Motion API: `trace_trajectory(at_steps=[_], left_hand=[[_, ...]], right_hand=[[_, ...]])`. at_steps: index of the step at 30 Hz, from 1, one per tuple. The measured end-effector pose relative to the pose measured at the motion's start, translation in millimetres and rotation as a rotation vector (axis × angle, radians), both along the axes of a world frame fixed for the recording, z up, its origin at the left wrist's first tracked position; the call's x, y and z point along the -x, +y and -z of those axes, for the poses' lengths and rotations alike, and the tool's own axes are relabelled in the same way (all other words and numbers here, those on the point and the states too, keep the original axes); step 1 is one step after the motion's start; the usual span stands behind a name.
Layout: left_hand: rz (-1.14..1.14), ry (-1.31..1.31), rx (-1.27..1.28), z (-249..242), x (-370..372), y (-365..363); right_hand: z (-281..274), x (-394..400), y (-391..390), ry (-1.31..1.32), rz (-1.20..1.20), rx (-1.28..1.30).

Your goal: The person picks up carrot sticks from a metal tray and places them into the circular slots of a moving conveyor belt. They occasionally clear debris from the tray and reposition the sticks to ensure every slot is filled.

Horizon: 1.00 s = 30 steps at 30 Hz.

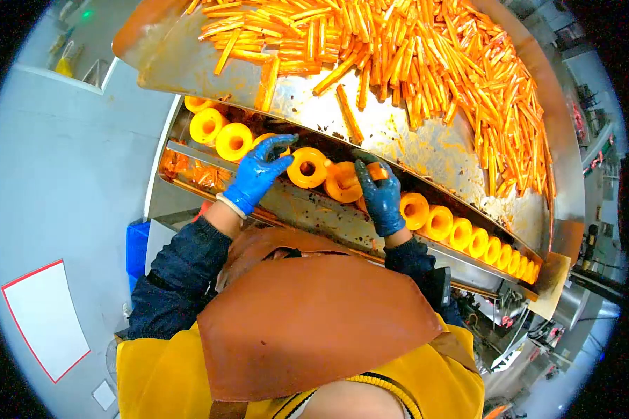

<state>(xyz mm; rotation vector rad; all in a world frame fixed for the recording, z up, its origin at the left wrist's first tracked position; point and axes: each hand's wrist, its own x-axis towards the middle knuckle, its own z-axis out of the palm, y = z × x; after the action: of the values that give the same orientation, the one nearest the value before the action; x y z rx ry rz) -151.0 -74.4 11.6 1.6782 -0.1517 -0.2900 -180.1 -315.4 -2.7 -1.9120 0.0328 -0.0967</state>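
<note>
My left hand (258, 176), in a blue glove, is beside a row of orange funnel-mouthed cups (307, 167). Its thumb and fingers are curved and apart, and nothing clearly shows held between them. My right hand (382, 199), in a darker, stained blue glove, is closed on an orange stick (378, 171) over the same row. Next to that hand, another funnel cup (343, 183) is partly covered. Beyond both hands, a heap of glossy orange sticks (433, 77) lies on a metal tray (297, 98).
More funnel cups (439, 223) run along the metal trough to the right. Orange scraps (199, 173) lie in a narrow channel at left. A few loose sticks (349, 114) are near the tray's front edge. A brown apron (314, 328) covers my front. A blue bin (138, 250) stands at left.
</note>
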Motion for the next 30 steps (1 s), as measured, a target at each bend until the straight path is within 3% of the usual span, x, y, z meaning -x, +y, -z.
trace_trajectory(at_steps=[2, 6, 8, 10, 12, 15, 18, 21, 24, 25, 26, 28, 30], left_hand=[[-0.095, 0.054, 0.125, 1, -7, 8], [-0.296, -0.096, 0.075, -10, -25, 27], [-0.345, -0.072, 0.047, -10, -28, 41], [-0.355, -0.111, -0.017, -14, -31, 53], [-0.337, -0.129, -0.069, -14, -32, 71], [-0.39, -0.125, -0.091, -8, -37, 95], [-0.368, -0.207, -0.237, 2, -48, 113], [-0.29, -0.228, -0.174, -13, -74, 96], [-0.155, -0.279, -0.211, -32, -111, 89], [-0.132, -0.272, -0.227, -33, -126, 92], [-0.11, -0.266, -0.242, -33, -146, 100], [-0.103, -0.313, -0.398, -27, -191, 123], [-0.032, -0.312, -0.405, -28, -241, 145]], right_hand=[[-1, -1, 6, 0.031, 0.091, -0.242], [1, -28, 50, -0.088, -0.163, -0.109], [-17, -42, 82, -0.059, -0.248, -0.213], [-9, -52, 97, -0.089, -0.371, 0.155], [-9, -54, 90, -0.1, -0.431, 0.239], [-19, -57, 52, -0.109, -0.29, 0.192], [-45, -85, 23, -0.225, 0.024, 0.64], [-21, -115, 15, -0.071, -0.095, 0.822], [-33, -122, -2, 0.15, -0.215, 0.758], [-37, -119, -13, 0.041, -0.215, 0.68], [-47, -123, -28, 0.178, -0.228, 0.566], [-60, -134, -65, 0.173, -0.095, 0.419], [-70, -162, -114, 0.076, 0.001, 0.526]])
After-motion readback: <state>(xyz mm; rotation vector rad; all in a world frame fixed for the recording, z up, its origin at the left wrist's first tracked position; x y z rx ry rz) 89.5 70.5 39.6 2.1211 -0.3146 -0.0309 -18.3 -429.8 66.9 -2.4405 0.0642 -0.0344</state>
